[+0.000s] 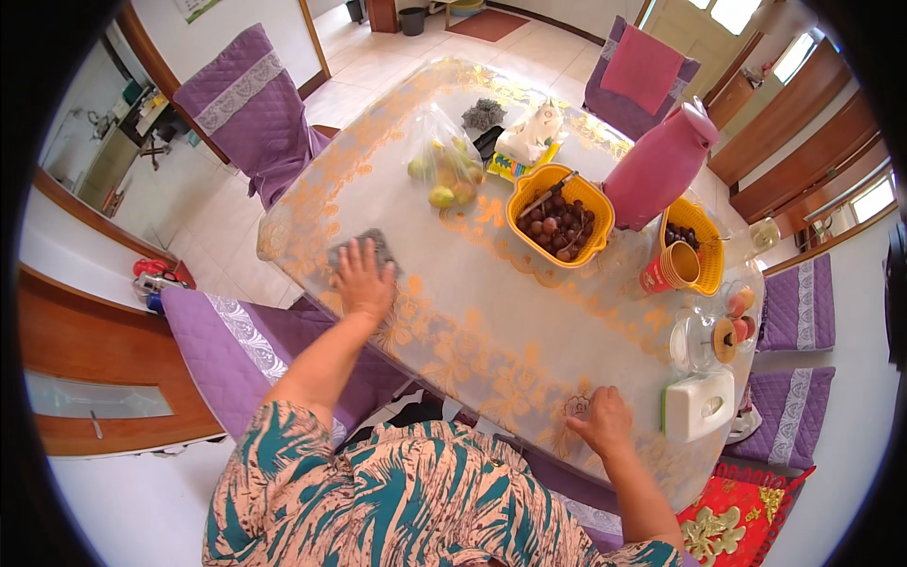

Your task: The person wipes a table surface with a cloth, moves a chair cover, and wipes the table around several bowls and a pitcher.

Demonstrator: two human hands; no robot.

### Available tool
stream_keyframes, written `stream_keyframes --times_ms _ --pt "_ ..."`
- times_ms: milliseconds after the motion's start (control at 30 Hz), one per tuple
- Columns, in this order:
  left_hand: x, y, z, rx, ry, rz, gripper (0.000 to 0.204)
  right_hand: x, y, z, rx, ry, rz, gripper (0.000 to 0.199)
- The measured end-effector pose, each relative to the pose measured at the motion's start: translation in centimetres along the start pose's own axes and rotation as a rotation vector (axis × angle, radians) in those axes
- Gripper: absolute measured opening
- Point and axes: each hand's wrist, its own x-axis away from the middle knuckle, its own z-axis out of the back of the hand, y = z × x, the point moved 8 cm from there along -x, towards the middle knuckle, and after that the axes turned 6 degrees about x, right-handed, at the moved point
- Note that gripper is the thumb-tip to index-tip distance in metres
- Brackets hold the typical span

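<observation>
My left hand [366, 279] lies flat with spread fingers on a grey cloth [380, 248], near the left edge of the table [453, 312]. Part of the cloth shows beyond the fingers; the palm hides the rest. My right hand [605, 421] rests at the near edge on the right, thumb apart from loosely bent fingers, with nothing visible in it. A white and green box [697, 406] stands just to its right. The tabletop has a clear cover with orange flower patterns.
A bag of fruit [446, 170], a yellow grape basket [564, 219], a pink jug [659, 168] and a second yellow basket [704, 269] stand toward the far side. Paper cups [671, 268] and a glass jar [694, 340] line the right. Purple-covered chairs [248, 104] surround the table.
</observation>
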Motion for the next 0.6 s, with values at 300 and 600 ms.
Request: stream_keyframes --times_ms 300,600 --pt "0.9 17.7 -3.2 0.266 -0.229 -0.336 0.067 -3.3 -2.2 -0.2 0.236 -0.262 0.183 0.086" --pt "-3.2 20.6 -5.1 0.236 -0.346 -0.174 0.067 -3.6 -2.1 -0.7 0.232 -0.301 0.16 0.089"
